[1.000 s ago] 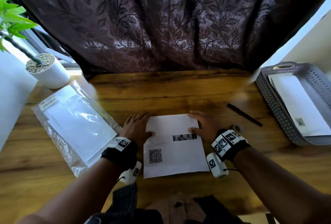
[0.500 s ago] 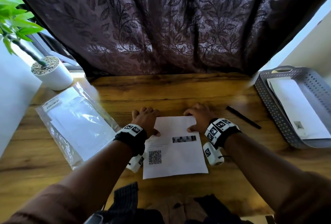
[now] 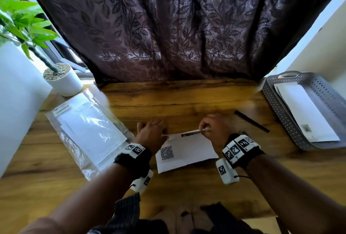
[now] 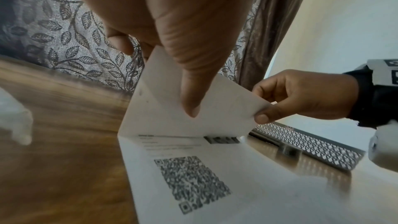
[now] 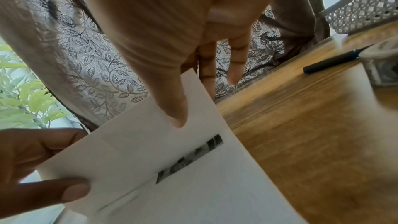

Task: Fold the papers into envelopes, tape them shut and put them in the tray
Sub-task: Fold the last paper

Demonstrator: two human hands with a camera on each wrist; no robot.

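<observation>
The paper (image 3: 189, 151) is white, printed with a black-and-white QR code (image 3: 166, 152) and a short dark bar (image 3: 190, 134). Beneath it the tabletop (image 3: 187, 102) is warm honey-brown wood with darker grain streaks. Along the far edge hangs a dark purplish-brown curtain (image 3: 168, 27) woven with a silvery leaf-and-vine pattern. At the right edge the tray (image 3: 277, 108) is grey, pierced with a lattice of small holes, holding white sheets (image 3: 307, 112). The pen (image 3: 251, 121) is black. At the far left corner a white pot (image 3: 65, 84) carries speckled grey gravel and bright green leaves (image 3: 20, 22). Both wristbands (image 3: 134, 159) are black with white, black-patterned marker squares.
</observation>
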